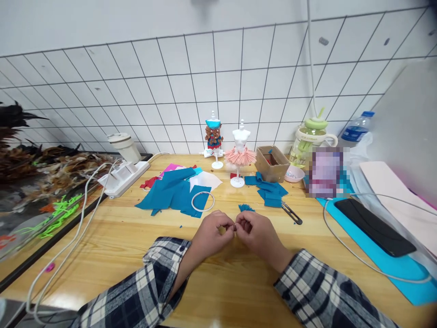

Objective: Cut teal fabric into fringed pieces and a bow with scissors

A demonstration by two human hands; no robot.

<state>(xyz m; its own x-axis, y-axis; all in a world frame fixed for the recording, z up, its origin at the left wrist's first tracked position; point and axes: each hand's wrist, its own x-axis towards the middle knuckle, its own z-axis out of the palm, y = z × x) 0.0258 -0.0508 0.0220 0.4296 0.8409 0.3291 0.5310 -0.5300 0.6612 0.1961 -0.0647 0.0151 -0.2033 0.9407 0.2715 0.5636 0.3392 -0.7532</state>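
My left hand (214,233) and my right hand (258,234) meet over the middle of the wooden table, thumbs and fingertips pinched together. Whatever is between them is too small or hidden to make out. Just beyond my right fingers lies a fringed piece of teal paper (246,207). A white ring of tape (193,203) rests on teal paper sheets (170,191) ahead of my left hand. Behind, a small white dress form (241,136) wears a pink pleated paper skirt (240,156). Another dress form (213,136) beside it wears a brown, blue and turquoise outfit.
Crumpled teal strips (269,189) and a black utility knife (292,213) lie ahead right, near a cardboard box (272,165) and pink bowl (294,174). A black phone (373,226) rests on blue sheets at right. A power strip (126,178), cables and feathers (64,168) occupy the left.
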